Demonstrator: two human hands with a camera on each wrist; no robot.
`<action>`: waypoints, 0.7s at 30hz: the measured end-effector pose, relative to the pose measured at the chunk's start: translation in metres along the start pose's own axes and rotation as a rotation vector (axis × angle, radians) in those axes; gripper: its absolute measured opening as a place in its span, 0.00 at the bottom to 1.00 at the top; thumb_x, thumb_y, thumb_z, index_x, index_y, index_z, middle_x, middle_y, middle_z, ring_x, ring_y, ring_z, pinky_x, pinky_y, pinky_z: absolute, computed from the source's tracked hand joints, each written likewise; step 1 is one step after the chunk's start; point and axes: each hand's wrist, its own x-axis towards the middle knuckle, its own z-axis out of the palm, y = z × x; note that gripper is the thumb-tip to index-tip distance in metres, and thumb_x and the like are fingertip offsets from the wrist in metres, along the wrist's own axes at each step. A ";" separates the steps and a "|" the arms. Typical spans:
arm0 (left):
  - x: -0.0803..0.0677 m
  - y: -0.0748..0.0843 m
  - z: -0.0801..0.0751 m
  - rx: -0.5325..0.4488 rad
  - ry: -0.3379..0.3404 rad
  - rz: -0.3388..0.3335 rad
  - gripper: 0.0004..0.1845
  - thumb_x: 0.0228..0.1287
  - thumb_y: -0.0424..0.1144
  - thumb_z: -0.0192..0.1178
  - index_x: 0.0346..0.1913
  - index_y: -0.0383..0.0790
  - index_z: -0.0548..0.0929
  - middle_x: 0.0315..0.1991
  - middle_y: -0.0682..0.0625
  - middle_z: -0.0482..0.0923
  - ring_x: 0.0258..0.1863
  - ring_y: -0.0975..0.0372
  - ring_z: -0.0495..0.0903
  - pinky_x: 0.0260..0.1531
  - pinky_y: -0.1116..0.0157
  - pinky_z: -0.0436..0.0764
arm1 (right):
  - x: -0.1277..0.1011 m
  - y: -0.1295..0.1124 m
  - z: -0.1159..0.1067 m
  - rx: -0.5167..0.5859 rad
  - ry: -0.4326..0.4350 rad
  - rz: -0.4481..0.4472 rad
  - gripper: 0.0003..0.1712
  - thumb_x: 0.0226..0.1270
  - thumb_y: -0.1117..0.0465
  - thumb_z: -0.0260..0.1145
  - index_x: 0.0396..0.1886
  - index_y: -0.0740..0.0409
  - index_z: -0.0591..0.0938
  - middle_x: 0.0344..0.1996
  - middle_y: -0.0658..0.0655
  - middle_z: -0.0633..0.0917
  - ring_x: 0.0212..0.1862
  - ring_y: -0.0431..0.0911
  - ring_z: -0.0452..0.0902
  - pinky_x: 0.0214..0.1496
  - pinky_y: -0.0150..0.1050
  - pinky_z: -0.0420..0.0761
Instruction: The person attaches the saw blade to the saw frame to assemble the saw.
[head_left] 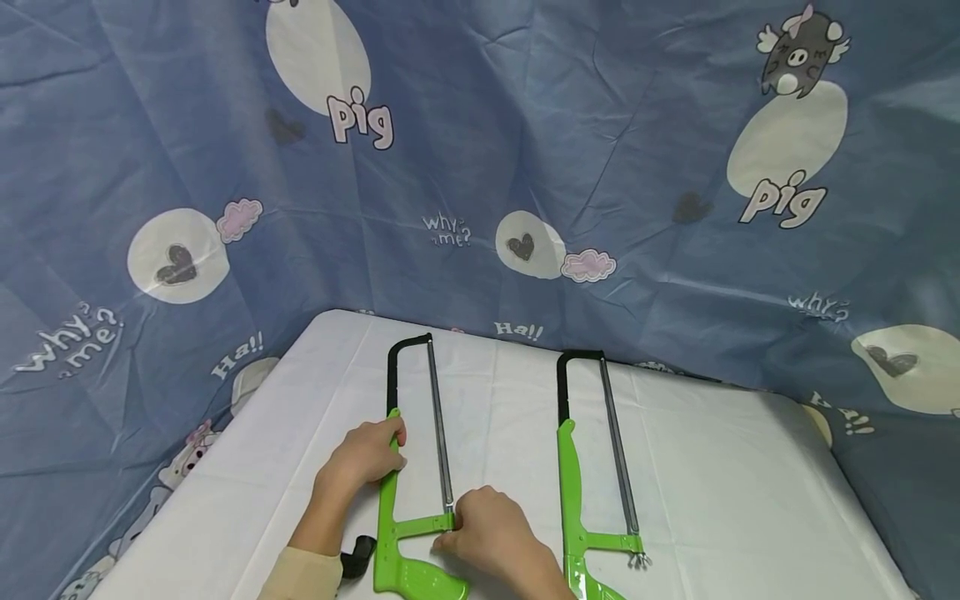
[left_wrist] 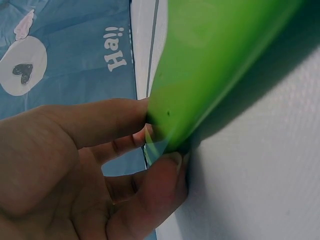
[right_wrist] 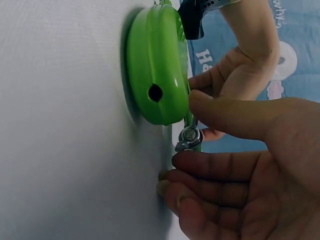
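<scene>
Two hacksaws with green handles, black front frames and grey blades lie side by side on the white-covered table. On the left hacksaw (head_left: 386,508), my left hand (head_left: 365,452) grips the green frame just behind the black part; the left wrist view shows thumb and fingers on the green frame (left_wrist: 200,75). My right hand (head_left: 491,529) is at the blade's near end, where it hides the wing nut in the head view. The right wrist view shows the wing nut (right_wrist: 190,135) between thumb and index finger, beside the handle's butt (right_wrist: 157,65). The right hacksaw (head_left: 572,483) lies untouched.
Another wing nut (head_left: 639,561) sticks out at the near end of the right hacksaw's blade. A black wrist mount (head_left: 358,557) sits by the left forearm. Behind the white table (head_left: 750,492) hangs a blue printed cloth (head_left: 637,167).
</scene>
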 end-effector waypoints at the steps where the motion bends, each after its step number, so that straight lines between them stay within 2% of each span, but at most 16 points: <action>1: 0.000 0.000 0.000 -0.001 0.000 0.001 0.10 0.54 0.29 0.64 0.39 0.40 0.79 0.24 0.46 0.74 0.17 0.58 0.74 0.17 0.66 0.72 | 0.000 0.000 0.001 0.001 0.003 0.002 0.22 0.48 0.48 0.78 0.09 0.49 0.76 0.07 0.42 0.71 0.14 0.37 0.61 0.17 0.33 0.66; 8: 0.000 0.000 0.001 -0.009 0.007 0.004 0.10 0.53 0.29 0.65 0.39 0.40 0.79 0.24 0.46 0.74 0.17 0.58 0.74 0.16 0.66 0.72 | 0.001 0.002 0.003 0.076 -0.001 0.002 0.23 0.49 0.56 0.74 0.05 0.49 0.71 0.03 0.41 0.64 0.11 0.37 0.56 0.13 0.33 0.60; 14: 0.001 0.000 0.001 -0.007 0.009 0.000 0.10 0.53 0.29 0.65 0.39 0.40 0.79 0.24 0.46 0.75 0.17 0.58 0.74 0.16 0.66 0.72 | 0.003 0.007 0.000 0.167 -0.068 0.024 0.24 0.49 0.61 0.69 0.03 0.46 0.67 0.03 0.40 0.57 0.10 0.34 0.49 0.12 0.31 0.52; 17: 0.001 0.000 0.001 -0.003 0.009 -0.001 0.10 0.53 0.29 0.65 0.39 0.40 0.79 0.24 0.46 0.75 0.17 0.58 0.75 0.16 0.66 0.72 | 0.004 0.010 -0.001 0.195 -0.098 0.036 0.23 0.49 0.62 0.67 0.03 0.47 0.67 0.04 0.40 0.57 0.11 0.35 0.49 0.13 0.31 0.52; 21: 0.001 0.000 0.001 0.000 0.008 -0.002 0.10 0.53 0.29 0.65 0.39 0.40 0.79 0.24 0.46 0.75 0.17 0.58 0.75 0.17 0.66 0.72 | 0.004 0.013 -0.003 0.196 -0.121 0.017 0.19 0.51 0.64 0.66 0.06 0.49 0.72 0.05 0.41 0.62 0.12 0.36 0.55 0.15 0.31 0.56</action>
